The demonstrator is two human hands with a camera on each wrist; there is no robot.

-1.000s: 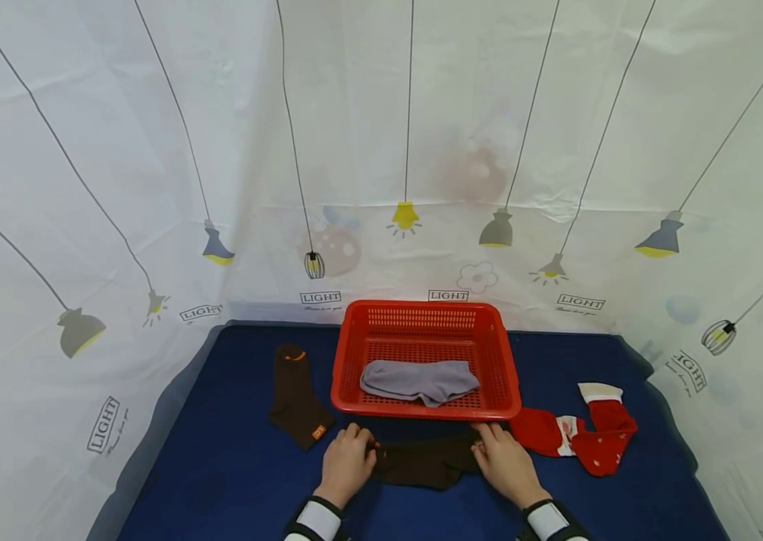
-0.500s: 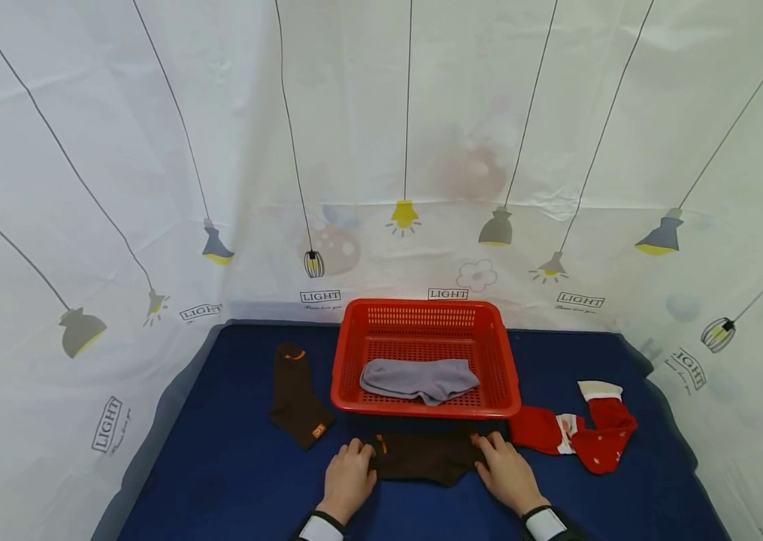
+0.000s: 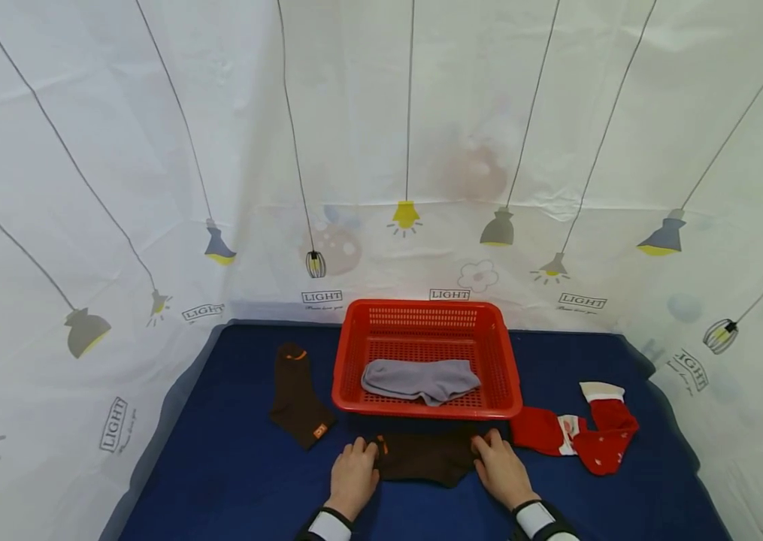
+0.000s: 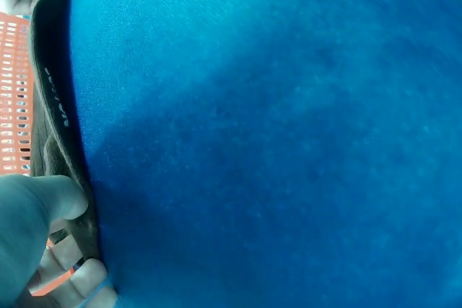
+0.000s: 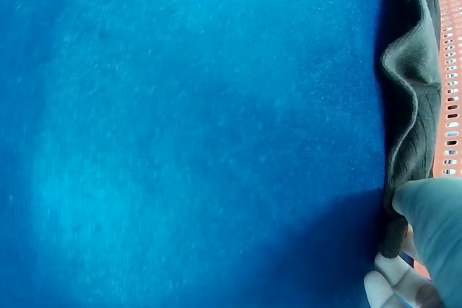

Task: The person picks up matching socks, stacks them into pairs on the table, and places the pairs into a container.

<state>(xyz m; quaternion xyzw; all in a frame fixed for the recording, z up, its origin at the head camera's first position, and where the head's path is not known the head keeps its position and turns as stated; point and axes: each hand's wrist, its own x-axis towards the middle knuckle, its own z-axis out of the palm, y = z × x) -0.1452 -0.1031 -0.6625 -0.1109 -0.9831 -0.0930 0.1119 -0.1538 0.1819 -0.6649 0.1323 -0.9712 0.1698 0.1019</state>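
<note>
Apparently to keep it spread lengthwise, left hand (image 3: 354, 477) and right hand (image 3: 504, 471) each have fingers (image 4: 88, 277) pinching one end of near brown sock (image 3: 422, 458), just before red basket (image 3: 426, 412).

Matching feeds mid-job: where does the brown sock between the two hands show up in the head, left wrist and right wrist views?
Head: brown sock low centre, between left hand and right hand.
Left wrist: brown sock down the left edge, fingers near its lower end.
Right wrist: brown sock down the right edge, fingers at its lower end.
Shared landmark: red basket, just beyond it in all three.
</note>
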